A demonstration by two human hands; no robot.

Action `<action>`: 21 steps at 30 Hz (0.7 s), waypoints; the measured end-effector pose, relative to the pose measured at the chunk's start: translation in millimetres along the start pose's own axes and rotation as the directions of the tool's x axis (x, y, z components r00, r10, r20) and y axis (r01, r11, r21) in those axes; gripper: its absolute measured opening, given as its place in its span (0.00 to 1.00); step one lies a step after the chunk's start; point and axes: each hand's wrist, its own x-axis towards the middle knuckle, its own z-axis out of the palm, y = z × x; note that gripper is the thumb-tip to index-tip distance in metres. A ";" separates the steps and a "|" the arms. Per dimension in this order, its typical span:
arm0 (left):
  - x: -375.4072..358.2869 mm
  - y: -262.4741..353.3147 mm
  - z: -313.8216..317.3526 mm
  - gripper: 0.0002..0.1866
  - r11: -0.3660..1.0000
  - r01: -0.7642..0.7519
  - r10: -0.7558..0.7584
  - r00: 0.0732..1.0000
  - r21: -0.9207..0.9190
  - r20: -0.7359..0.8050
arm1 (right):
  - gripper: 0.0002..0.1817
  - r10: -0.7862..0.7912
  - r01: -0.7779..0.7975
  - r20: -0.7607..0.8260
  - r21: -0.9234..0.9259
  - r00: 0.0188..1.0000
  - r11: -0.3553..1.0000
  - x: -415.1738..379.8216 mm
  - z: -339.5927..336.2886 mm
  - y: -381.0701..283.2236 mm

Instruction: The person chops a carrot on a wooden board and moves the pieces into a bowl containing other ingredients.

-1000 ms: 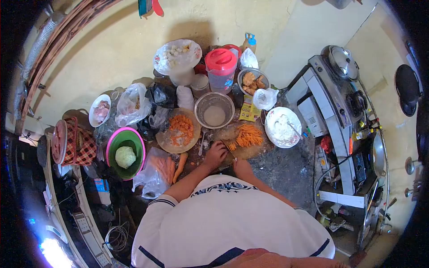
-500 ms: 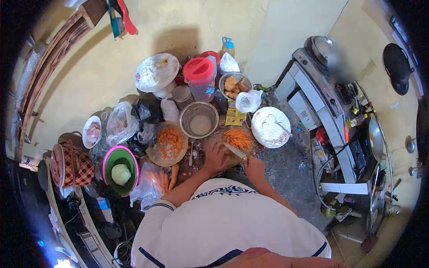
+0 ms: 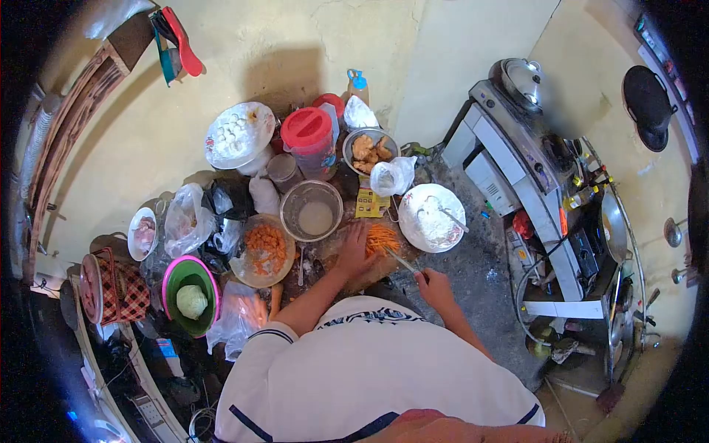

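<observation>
My right hand [image 3: 434,286] is wrapped round the handle of a knife [image 3: 401,260]. The blade points up and left, its tip at the near side of a pile of carrot strips [image 3: 382,238] on a cutting board [image 3: 369,277]. Along the pile's left side lies my left hand [image 3: 353,255], fingers stretched out and holding nothing. Further left is a plate [image 3: 240,273] of chopped orange pieces [image 3: 266,244], with a spoon [image 3: 301,267] beside it. Behind my left hand stands a metal bowl [image 3: 311,210] with pale contents.
A white bowl of flour [image 3: 430,218] with a spoon stands at the right. A bowl of fried pieces [image 3: 369,150], a red-lidded jug [image 3: 306,133] and a plate of white balls [image 3: 240,135] are behind. At left, a green basin [image 3: 190,297] holds a cabbage. The stove [image 3: 513,133] is far right.
My right hand has drawn the knife to the right and nearer me, toward the pile's near edge. My left fingers have straightened alongside the strips. The whole view has shifted slightly.
</observation>
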 end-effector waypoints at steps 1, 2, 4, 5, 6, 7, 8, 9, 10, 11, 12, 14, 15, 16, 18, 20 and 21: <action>5.1 -6.1 12.7 0.38 0.998 -0.035 0.035 0.999 -0.057 0.010 | 0.20 0.010 -0.010 -0.009 0.022 1.000 1.000 1.7 -0.1 0.8; 6.7 -12.4 24.5 0.39 0.991 -0.066 0.068 0.997 -0.113 0.018 | 0.21 0.019 -0.018 -0.014 0.044 1.000 0.999 2.7 0.8 1.7; 1.9 -18.6 38.0 0.38 0.991 -0.136 0.136 0.990 -0.010 0.041 | 0.21 0.009 -0.008 -0.018 0.035 1.000 0.999 6.3 6.2 4.8; -2.9 -22.5 43.6 0.37 0.973 -0.210 0.204 0.976 0.092 0.073 | 0.21 0.000 0.001 -0.025 0.029 1.000 1.000 7.1 8.8 5.2; -6.6 -16.1 32.5 0.37 0.976 -0.195 0.189 0.979 0.096 0.070 | 0.21 -0.008 0.008 -0.011 0.028 1.000 1.000 7.8 10.9 2.7; -9.4 -1.2 8.1 0.35 0.966 -0.199 0.178 0.975 0.165 0.134 | 0.22 -0.040 0.041 -0.025 0.050 0.999 0.998 9.3 13.3 -1.5; -12.4 7.4 -9.5 0.33 0.951 -0.204 0.160 0.967 0.231 0.198 | 0.23 -0.072 0.074 -0.038 0.072 0.997 0.995 10.5 15.7 -5.7; -15.5 6.0 -18.0 0.33 0.954 -0.183 0.139 0.971 0.236 0.193 | 0.23 -0.084 0.085 -0.019 0.070 0.996 0.994 12.9 16.8 -9.8; -18.9 2.1 -26.6 0.29 0.945 -0.225 0.213 0.974 0.237 0.077 | 0.23 -0.066 0.061 0.044 0.105 0.997 0.993 16.7 17.0 -14.2; -24.5 -3.1 -33.7 0.26 0.932 -0.268 0.285 0.958 0.245 -0.040 | 0.23 -0.051 0.036 0.106 0.137 0.993 0.990 19.2 18.2 -17.4; -34.4 -11.4 -38.5 0.26 0.935 -0.251 0.271 0.961 0.251 -0.048 | 0.23 -0.063 0.047 0.118 0.134 0.991 0.990 20.7 21.2 -19.4; -60.2 -34.0 -51.6 0.21 0.999 -0.005 0.006 0.999 -0.036 0.035 | 0.24 -0.213 0.209 0.015 0.143 0.977 0.967 24.3 29.2 -23.6; -71.5 -44.9 -63.1 0.21 1.000 0.005 -0.005 0.996 -0.005 -0.085 | 0.24 -0.226 0.220 0.025 0.144 0.974 0.965 25.9 31.9 -25.8; -81.2 -55.1 -77.9 0.20 1.000 0.015 -0.009 0.979 0.027 -0.203 | 0.24 -0.249 0.243 0.031 0.123 0.968 0.962 28.4 34.3 -28.4; -98.8 -75.4 -111.5 0.20 0.938 0.308 -0.245 0.914 0.161 -0.323 | 0.24 -0.277 0.272 0.040 0.107 0.960 0.956 30.0 37.6 -38.6; -116.1 -134.1 -118.1 0.20 0.875 0.411 -0.194 0.781 0.255 -0.593 | 0.23 -0.278 0.268 0.099 0.099 0.956 0.958 25.6 35.9 -52.4; -120.5 -156.7 -120.5 0.20 0.871 0.419 -0.198 0.776 0.256 -0.598 | 0.23 -0.285 0.275 0.105 0.100 0.953 0.956 25.4 41.4 -53.0</action>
